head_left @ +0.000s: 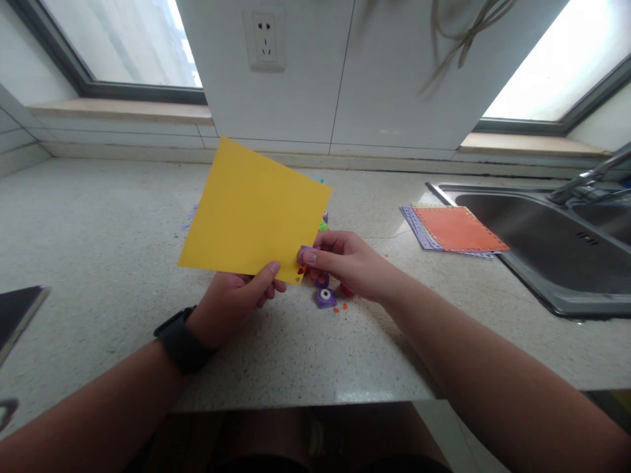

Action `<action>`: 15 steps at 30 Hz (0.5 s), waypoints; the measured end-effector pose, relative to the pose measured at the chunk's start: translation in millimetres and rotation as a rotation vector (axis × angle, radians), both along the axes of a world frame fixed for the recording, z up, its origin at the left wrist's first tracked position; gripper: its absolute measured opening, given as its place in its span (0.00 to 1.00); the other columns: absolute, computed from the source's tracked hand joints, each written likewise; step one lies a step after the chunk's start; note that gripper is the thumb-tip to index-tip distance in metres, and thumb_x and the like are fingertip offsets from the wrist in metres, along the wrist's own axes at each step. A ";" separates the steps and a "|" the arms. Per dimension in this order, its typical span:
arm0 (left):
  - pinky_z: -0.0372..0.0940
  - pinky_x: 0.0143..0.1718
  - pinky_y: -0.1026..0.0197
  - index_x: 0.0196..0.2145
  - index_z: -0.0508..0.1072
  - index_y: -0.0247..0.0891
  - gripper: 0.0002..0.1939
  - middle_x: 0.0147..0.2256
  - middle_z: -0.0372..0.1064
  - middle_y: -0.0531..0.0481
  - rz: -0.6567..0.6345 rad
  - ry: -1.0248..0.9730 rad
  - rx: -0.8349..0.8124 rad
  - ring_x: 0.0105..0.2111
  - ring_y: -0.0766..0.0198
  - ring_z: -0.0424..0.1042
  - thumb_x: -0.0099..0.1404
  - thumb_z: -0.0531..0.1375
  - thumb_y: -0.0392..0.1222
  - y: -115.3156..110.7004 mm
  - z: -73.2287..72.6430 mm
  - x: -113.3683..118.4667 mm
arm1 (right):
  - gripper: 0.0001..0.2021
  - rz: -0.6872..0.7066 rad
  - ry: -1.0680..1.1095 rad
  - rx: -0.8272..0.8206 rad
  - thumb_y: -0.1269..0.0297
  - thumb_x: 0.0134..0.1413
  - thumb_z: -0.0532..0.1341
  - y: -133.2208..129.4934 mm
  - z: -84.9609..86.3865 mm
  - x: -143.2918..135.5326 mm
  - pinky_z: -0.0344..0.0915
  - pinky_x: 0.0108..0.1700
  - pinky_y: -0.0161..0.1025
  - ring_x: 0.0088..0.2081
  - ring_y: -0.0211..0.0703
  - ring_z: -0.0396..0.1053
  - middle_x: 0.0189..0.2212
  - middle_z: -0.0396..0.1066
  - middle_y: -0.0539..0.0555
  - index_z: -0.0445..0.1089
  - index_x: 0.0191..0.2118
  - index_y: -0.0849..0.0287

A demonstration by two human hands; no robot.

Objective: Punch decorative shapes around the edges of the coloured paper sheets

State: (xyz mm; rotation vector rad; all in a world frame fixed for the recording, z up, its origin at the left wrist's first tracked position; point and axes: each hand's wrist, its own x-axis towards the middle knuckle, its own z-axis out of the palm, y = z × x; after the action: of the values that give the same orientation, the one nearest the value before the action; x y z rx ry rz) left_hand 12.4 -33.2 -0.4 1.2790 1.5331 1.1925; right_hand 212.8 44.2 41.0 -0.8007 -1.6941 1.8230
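Observation:
A yellow sheet of paper (256, 210) is tilted above the counter, its lower edge pinched between the thumb and fingers of my left hand (241, 295). My right hand (350, 263) grips a small purple punch (304, 254) at the sheet's lower right corner. Small cut marks, one of them red, show at that corner beside the punch. Below it on the counter lie another purple punch (326, 297) with a white round top and a red piece (346, 290), partly covered by my right hand. Small orange scraps (336, 309) lie near them.
At the right, a stack of sheets with an orange one (458, 228) on top lies beside the steel sink (557, 263). A dark flat object (20, 315) is at the left edge. The wall with a socket (265, 37) stands behind the counter (113, 263).

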 end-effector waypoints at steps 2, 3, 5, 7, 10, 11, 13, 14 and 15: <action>0.62 0.21 0.62 0.22 0.77 0.38 0.19 0.21 0.73 0.50 -0.001 0.003 0.003 0.19 0.65 0.65 0.65 0.61 0.53 -0.2 1.5 0.8 | 0.18 0.001 0.011 0.007 0.51 0.52 0.70 0.2 -0.9 -0.2 0.54 0.19 0.30 0.22 0.32 0.61 0.21 0.67 0.48 0.69 0.31 0.61; 0.62 0.21 0.62 0.22 0.77 0.39 0.19 0.21 0.73 0.50 -0.002 0.005 0.005 0.19 0.65 0.65 0.65 0.61 0.53 -0.3 2.2 1.3 | 0.18 0.000 0.013 0.009 0.50 0.52 0.70 0.2 -1.2 -0.2 0.54 0.19 0.30 0.22 0.32 0.62 0.21 0.67 0.48 0.69 0.30 0.61; 0.62 0.21 0.62 0.22 0.76 0.39 0.19 0.21 0.73 0.50 -0.005 0.016 0.007 0.19 0.65 0.65 0.65 0.61 0.53 -0.6 3.1 1.8 | 0.18 -0.007 0.008 0.006 0.50 0.52 0.70 0.1 -1.3 -0.3 0.54 0.19 0.30 0.22 0.32 0.61 0.21 0.67 0.48 0.69 0.30 0.61; 0.63 0.22 0.62 0.22 0.76 0.39 0.20 0.22 0.73 0.50 -0.009 0.030 0.005 0.19 0.65 0.65 0.65 0.61 0.54 -0.8 2.9 1.9 | 0.18 -0.013 -0.008 -0.002 0.50 0.52 0.69 -0.1 -1.0 -0.2 0.53 0.18 0.30 0.21 0.32 0.61 0.21 0.67 0.48 0.69 0.31 0.61; 0.63 0.22 0.62 0.23 0.77 0.38 0.20 0.22 0.73 0.50 -0.010 0.042 0.006 0.19 0.65 0.65 0.65 0.61 0.54 -1.0 1.6 1.4 | 0.18 -0.016 -0.026 -0.007 0.50 0.53 0.69 0.0 -1.1 0.2 0.52 0.17 0.29 0.20 0.32 0.61 0.21 0.67 0.48 0.69 0.31 0.61; 0.63 0.22 0.62 0.24 0.77 0.38 0.20 0.22 0.73 0.50 -0.010 0.041 0.007 0.19 0.65 0.65 0.65 0.61 0.55 -1.1 1.3 1.2 | 0.19 -0.015 -0.030 -0.007 0.49 0.53 0.69 0.1 -1.3 0.3 0.51 0.16 0.29 0.20 0.32 0.61 0.21 0.67 0.48 0.69 0.32 0.61; 0.62 0.21 0.62 0.23 0.77 0.38 0.20 0.21 0.73 0.50 -0.002 0.034 0.003 0.19 0.65 0.65 0.65 0.61 0.55 -1.3 1.3 1.1 | 0.19 -0.015 -0.031 -0.005 0.49 0.52 0.69 0.3 -1.7 0.3 0.51 0.16 0.29 0.20 0.31 0.61 0.21 0.67 0.48 0.69 0.32 0.61; 0.62 0.21 0.62 0.23 0.77 0.38 0.20 0.21 0.73 0.50 0.001 0.032 0.000 0.19 0.65 0.65 0.65 0.61 0.55 -1.4 1.6 1.1 | 0.19 -0.016 -0.029 -0.003 0.49 0.52 0.70 0.3 -1.9 0.3 0.51 0.16 0.29 0.20 0.31 0.61 0.21 0.67 0.48 0.69 0.32 0.61; 0.62 0.21 0.62 0.23 0.77 0.38 0.20 0.21 0.73 0.50 0.001 0.032 -0.003 0.19 0.65 0.65 0.65 0.61 0.55 -1.5 2.0 1.1 | 0.19 -0.018 -0.026 -0.002 0.49 0.52 0.70 0.3 -1.9 0.1 0.51 0.16 0.29 0.20 0.31 0.61 0.21 0.67 0.48 0.69 0.31 0.61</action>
State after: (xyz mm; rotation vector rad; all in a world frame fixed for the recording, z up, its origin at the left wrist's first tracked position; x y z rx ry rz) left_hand 13.5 -34.8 1.7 1.3008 1.5579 1.1756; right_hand 212.9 44.6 39.1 -0.8410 -1.6966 1.8100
